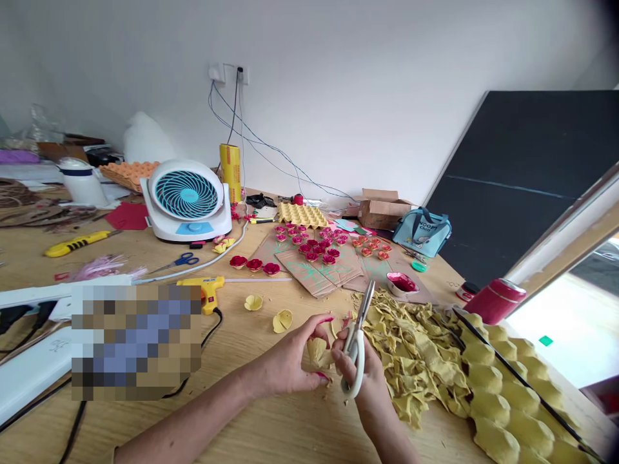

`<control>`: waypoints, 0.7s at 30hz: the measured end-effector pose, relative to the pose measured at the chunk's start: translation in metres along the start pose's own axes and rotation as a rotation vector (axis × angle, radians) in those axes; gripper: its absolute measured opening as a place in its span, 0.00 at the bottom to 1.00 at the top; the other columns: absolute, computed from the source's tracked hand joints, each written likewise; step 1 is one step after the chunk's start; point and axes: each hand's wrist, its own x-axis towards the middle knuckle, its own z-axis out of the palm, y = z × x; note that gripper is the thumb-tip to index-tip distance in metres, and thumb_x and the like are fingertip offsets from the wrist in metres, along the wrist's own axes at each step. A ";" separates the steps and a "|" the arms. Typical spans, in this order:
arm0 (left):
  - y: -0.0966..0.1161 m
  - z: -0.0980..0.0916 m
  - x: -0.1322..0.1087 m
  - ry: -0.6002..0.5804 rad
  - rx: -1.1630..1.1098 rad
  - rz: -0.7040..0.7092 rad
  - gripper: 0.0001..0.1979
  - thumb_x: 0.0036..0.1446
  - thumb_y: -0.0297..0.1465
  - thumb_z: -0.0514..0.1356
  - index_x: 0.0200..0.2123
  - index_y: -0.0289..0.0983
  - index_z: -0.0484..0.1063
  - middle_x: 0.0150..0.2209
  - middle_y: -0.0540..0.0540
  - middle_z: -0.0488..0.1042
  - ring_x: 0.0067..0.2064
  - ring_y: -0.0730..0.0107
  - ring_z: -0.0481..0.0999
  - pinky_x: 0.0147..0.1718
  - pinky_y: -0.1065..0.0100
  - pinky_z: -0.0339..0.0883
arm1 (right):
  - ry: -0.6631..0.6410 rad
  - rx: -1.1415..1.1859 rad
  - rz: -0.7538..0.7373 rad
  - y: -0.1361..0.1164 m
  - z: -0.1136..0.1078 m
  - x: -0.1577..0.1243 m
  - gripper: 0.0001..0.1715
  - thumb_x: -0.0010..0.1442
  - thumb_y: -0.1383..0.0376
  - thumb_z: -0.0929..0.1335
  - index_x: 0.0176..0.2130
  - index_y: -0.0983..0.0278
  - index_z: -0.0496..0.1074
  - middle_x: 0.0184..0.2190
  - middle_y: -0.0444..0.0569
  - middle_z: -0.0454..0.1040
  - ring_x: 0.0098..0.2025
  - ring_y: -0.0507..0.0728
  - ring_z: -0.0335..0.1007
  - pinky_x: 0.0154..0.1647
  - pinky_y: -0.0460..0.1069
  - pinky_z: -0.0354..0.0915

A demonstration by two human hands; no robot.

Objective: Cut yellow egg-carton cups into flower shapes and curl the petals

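Observation:
My left hand (283, 361) is closed around a small yellow egg-carton cup (317, 354), its thumb and fingers curved about the sides. In my right hand (371, 370) is a pair of scissors (366, 306) with white handles, the metal blades pointing up and away from me and looking closed. Both hands are close together over the wooden table. Two cut yellow cups, one nearer (282, 320) and one farther (253, 302), lie beyond my left hand. Right of the scissors spreads a pile of torn yellow carton scraps (411, 348).
Yellow egg trays (507, 386) lie at the right edge near a red can (498, 299). Painted paper flowers (316, 250) rest on cardboard (314, 277) at the back. Left are a yellow glue gun (209, 293), a white fan (188, 200), blue-handled scissors (186, 259) and cables.

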 end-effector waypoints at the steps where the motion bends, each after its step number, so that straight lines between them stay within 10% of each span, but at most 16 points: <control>1: -0.003 0.002 0.000 0.002 -0.031 -0.009 0.43 0.42 0.21 0.68 0.62 0.44 0.57 0.49 0.47 0.73 0.53 0.59 0.71 0.57 0.58 0.61 | 0.018 0.015 0.001 0.000 -0.001 0.000 0.21 0.53 0.54 0.76 0.40 0.62 0.70 0.28 0.41 0.71 0.26 0.50 0.62 0.27 0.44 0.60; 10: -0.015 0.009 0.009 0.004 -0.731 -0.151 0.30 0.48 0.28 0.69 0.54 0.40 0.63 0.44 0.46 0.76 0.44 0.65 0.75 0.43 0.65 0.67 | 0.065 0.025 0.024 0.000 -0.001 -0.001 0.22 0.52 0.54 0.76 0.40 0.63 0.71 0.27 0.41 0.70 0.28 0.50 0.62 0.30 0.44 0.61; 21: -0.015 0.011 0.006 0.158 -0.857 -0.193 0.27 0.47 0.30 0.72 0.51 0.39 0.68 0.44 0.45 0.78 0.47 0.66 0.75 0.49 0.66 0.62 | -0.013 -0.083 -0.058 -0.005 0.006 -0.006 0.21 0.56 0.52 0.73 0.41 0.60 0.67 0.28 0.40 0.68 0.27 0.51 0.59 0.27 0.44 0.61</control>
